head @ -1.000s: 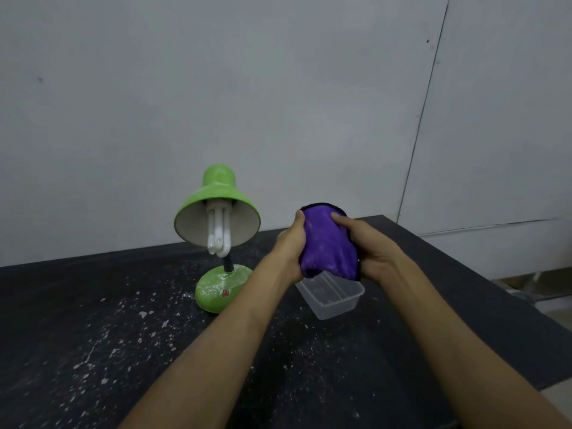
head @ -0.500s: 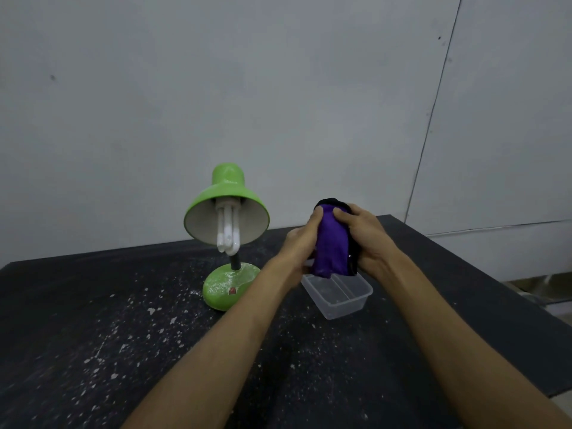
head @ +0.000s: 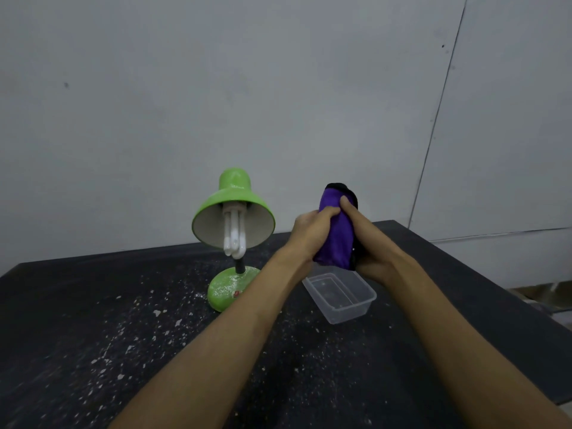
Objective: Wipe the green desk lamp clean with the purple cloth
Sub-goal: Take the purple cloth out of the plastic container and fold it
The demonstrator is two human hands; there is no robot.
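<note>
Grey wall (head: 247,88), flat and matte, with a thin vertical panel seam at the right. Black tabletop (head: 464,305), matte, straight edges, back right corner visible near the wall. Two bare forearms reach in from the bottom edge and meet above the table's middle.

Green desk lamp (head: 232,209) stands upright on the table to the left of the hands, apart from them. It has a glossy bell-shaped shade, open side facing the camera, pale dull inside. A short dark neck runs down to a round domed green base (head: 227,287). The base is dusted with white.

Clear plastic tub (head: 353,312), rectangular with rounded corners and thin walls, sits on the table just right of the lamp base, under the hands.

Purple cloth (head: 337,239), soft and fuzzy, is bunched into an upright roll with black trim at the top. It is held in the air above the tub and does not touch the lamp. Left hand (head: 305,235) grips its left side, thumb curled across the front. Right hand (head: 371,246) grips the right side, thumb pressed near the top. Both are clenched on the cloth.

White tube bulb (head: 234,235), smooth folded tubes, hangs out of the shade. White flecks (head: 154,314), irregular chips and powder, are scattered over the tabletop, mostly on its left and front. Small red sticker (head: 237,294) on the base.
</note>
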